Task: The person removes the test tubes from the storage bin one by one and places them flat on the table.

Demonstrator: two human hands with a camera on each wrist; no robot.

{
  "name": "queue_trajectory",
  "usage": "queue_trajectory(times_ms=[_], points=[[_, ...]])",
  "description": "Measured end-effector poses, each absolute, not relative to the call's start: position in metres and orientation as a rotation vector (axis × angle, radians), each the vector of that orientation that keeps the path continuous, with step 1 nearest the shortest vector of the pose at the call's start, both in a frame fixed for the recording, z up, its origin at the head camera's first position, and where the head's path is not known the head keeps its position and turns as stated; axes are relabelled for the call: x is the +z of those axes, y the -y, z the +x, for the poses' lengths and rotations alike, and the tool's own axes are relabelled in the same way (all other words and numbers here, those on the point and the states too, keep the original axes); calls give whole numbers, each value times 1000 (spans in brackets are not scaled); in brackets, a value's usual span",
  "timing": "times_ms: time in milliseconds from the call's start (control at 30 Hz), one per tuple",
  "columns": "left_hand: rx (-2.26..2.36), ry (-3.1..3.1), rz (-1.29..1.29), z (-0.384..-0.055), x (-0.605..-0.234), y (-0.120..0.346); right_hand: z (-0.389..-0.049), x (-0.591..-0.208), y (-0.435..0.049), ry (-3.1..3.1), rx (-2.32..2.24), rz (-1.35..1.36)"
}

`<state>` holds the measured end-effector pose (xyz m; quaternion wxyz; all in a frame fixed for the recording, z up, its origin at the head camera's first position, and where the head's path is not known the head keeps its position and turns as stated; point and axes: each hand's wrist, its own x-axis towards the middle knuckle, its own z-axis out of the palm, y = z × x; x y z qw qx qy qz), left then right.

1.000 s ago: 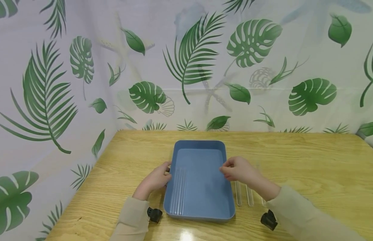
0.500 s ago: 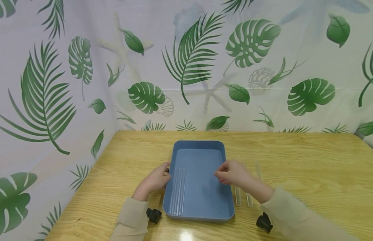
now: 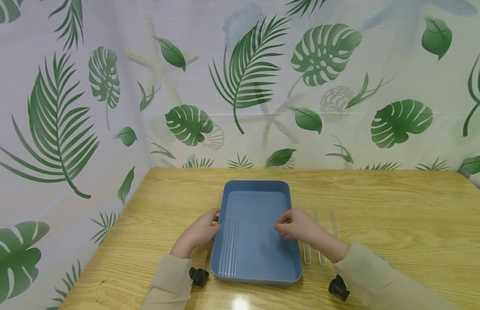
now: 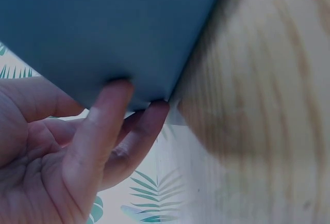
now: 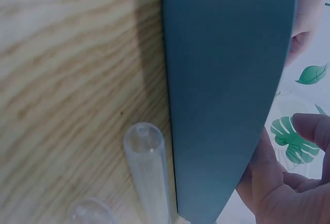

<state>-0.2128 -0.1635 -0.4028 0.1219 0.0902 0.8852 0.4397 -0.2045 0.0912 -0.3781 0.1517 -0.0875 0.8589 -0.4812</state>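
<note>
My left hand (image 3: 202, 228) grips the left wall of a blue rectangular tray (image 3: 263, 275). In the left wrist view, fingertips (image 4: 116, 90) press the tray's outer wall near its lower edge, while another digit passes behind the rim. My right hand (image 3: 299, 226) hovers above the tray's right side, fingers loosely bent with thumb and index near each other; nothing shows between them. Several clear tubes (image 3: 229, 247) lie side by side along the tray's left inside. More clear tubes (image 3: 306, 254) lie on the table just right of the tray, partly hidden under the right forearm.
The wooden table (image 3: 410, 224) meets a leaf-print cloth (image 3: 340, 129) at the back and left. A clear tube end (image 5: 144, 139) is close beside the tray wall in the right wrist view. Black wrist cameras (image 3: 338, 287) hang by both sleeves.
The right hand has moved a little left and down, from the tray's right rim to over its inside. The left hand and tray have stayed in place.
</note>
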Motion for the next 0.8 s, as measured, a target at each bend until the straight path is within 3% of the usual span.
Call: queue_trajectory(times_ms=[800], points=[[1279,-2560,278,-213,-402,165,-208,-388,-68,-2418,-1374,-227]])
